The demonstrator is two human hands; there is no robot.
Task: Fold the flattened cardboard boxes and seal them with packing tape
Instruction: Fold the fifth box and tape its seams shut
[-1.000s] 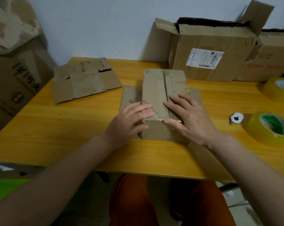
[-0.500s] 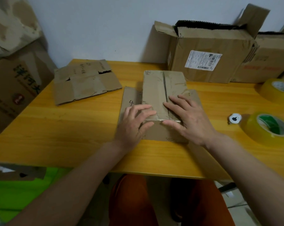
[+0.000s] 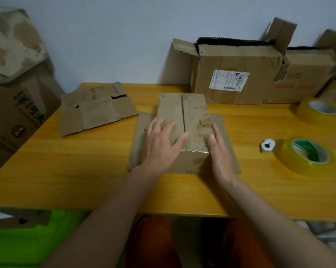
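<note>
Pale wall (image 3: 105,35) backs a yellow wooden table (image 3: 66,171) where the work goes on. Far left of the hands, off the table's edge, stand big cartons (image 3: 14,93), one printed with dark characters. Ahead and to the left of the left hand lies a flat box (image 3: 97,109), unfolded, with torn flaps.

Between the hands sits the folded box (image 3: 182,117), resting on another flattened sheet (image 3: 140,140) that sticks out on both sides. Its top flaps meet along a centre seam covered with tape. The left hand (image 3: 161,144) lies flat on the top of the box, left of the seam, fingers straight and spread, pressing down and gripping nothing. The right hand (image 3: 219,149) is set against the box's right side, fingers straight and together, palm toward the cardboard, likewise not grasping.

Beyond the right hand, against the wall, stands an open carton (image 3: 236,74) bearing a white label (image 3: 229,80), with one more carton (image 3: 306,76) just beside it. Right of the right hand rests a small white cutter (image 3: 267,145), touching a yellow tape roll (image 3: 306,157). A second roll (image 3: 317,111) lies farther back, near the right edge.
</note>
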